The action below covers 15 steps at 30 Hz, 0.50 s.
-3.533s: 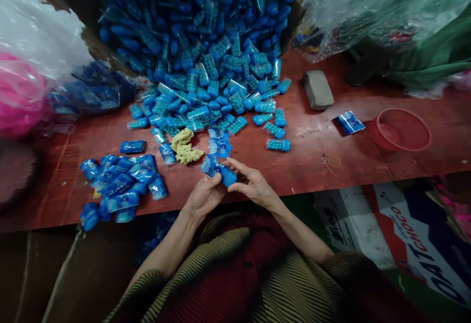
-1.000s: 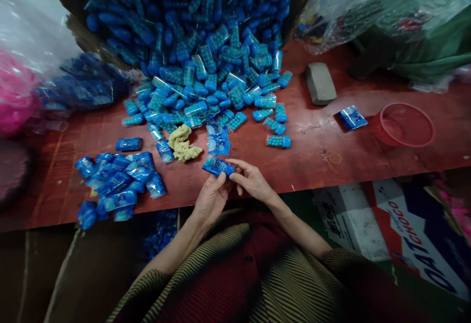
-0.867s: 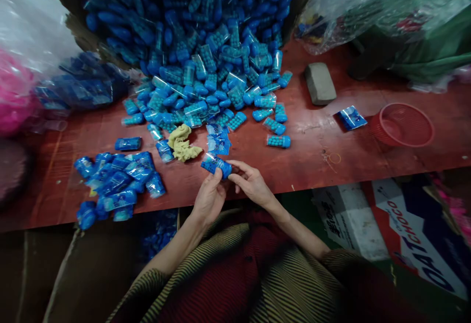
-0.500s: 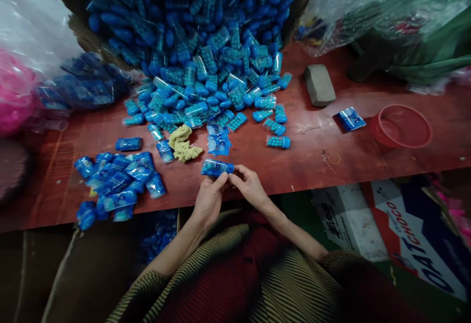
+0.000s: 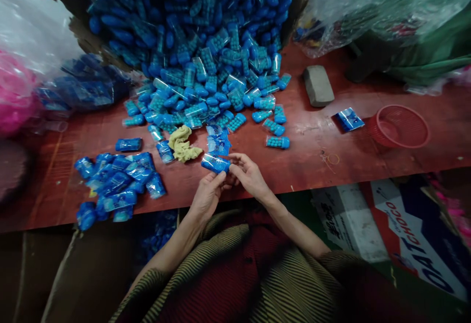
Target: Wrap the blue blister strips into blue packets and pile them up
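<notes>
Between my hands is a small candy tube (image 5: pixel 215 162) with a printed blue wrapper around it. My left hand (image 5: pixel 207 193) grips it from below, thumb against its lower edge. The fingers of my right hand (image 5: pixel 251 176) close on its right end. Just beyond lie flat blue wrappers (image 5: pixel 218 140) and a crumpled yellow-green lump (image 5: pixel 183 145), its material unclear. To the left, a heap of wrapped blue tubes (image 5: pixel 119 179) sits at the table's front edge. Farther back spreads a big pile of clear tubes with blue caps and blue balls (image 5: pixel 206 80).
A grey block (image 5: pixel 318 86), a stack of blue wrappers (image 5: pixel 349 119) and a red plastic basket (image 5: pixel 400 127) stand on the right of the red table (image 5: pixel 305 166). Plastic bags (image 5: pixel 382 9) crowd the back right. A printed carton (image 5: pixel 408 229) lies below the table edge.
The tube in my hands has turned, its right end now tilted down toward me. My right fingers have shifted up over that end.
</notes>
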Motion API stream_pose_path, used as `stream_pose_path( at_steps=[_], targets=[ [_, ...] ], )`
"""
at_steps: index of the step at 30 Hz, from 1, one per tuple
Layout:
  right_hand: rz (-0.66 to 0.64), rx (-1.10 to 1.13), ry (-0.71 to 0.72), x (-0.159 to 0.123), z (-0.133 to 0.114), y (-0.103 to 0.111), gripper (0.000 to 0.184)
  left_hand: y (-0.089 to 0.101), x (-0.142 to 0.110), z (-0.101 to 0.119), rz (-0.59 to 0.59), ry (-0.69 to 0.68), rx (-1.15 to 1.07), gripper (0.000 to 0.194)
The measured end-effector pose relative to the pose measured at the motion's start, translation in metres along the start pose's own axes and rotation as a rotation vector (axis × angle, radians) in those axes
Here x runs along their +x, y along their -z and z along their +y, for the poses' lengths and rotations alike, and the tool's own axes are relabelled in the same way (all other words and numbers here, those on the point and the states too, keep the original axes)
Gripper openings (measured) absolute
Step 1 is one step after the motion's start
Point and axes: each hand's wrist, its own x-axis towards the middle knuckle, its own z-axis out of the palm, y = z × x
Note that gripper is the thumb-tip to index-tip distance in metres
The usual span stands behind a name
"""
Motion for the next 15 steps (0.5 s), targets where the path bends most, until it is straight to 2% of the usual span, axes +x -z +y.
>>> stream_pose_path(
  at_steps=[2, 7, 9, 12, 15],
  targets=[
    [-0.034, -0.036, 0.033, 0.004, -0.002, 0.000, 0.024, 0.001, -0.001, -0.001, 0.010, 0.011, 0.049, 0.031],
    [-0.068, 0.050, -0.041, 0.004, -0.004, 0.000, 0.023, 0.004, 0.006, 0.006, 0.175, -0.065, -0.018, 0.039],
    [-0.132, 0.120, -0.074, 0.004, -0.004, 0.001, 0.025, 0.005, 0.010, 0.011, 0.158, -0.018, -0.064, 0.035],
    [-0.184, 0.243, -0.110, 0.004, -0.002, 0.002, 0.030, 0.005, 0.013, 0.018, 0.075, 0.148, -0.090, 0.024],
    [-0.234, 0.361, -0.103, 0.006, 0.000, 0.005, 0.041, 0.006, 0.011, 0.022, 0.026, 0.244, -0.127, 0.016]
  ],
)
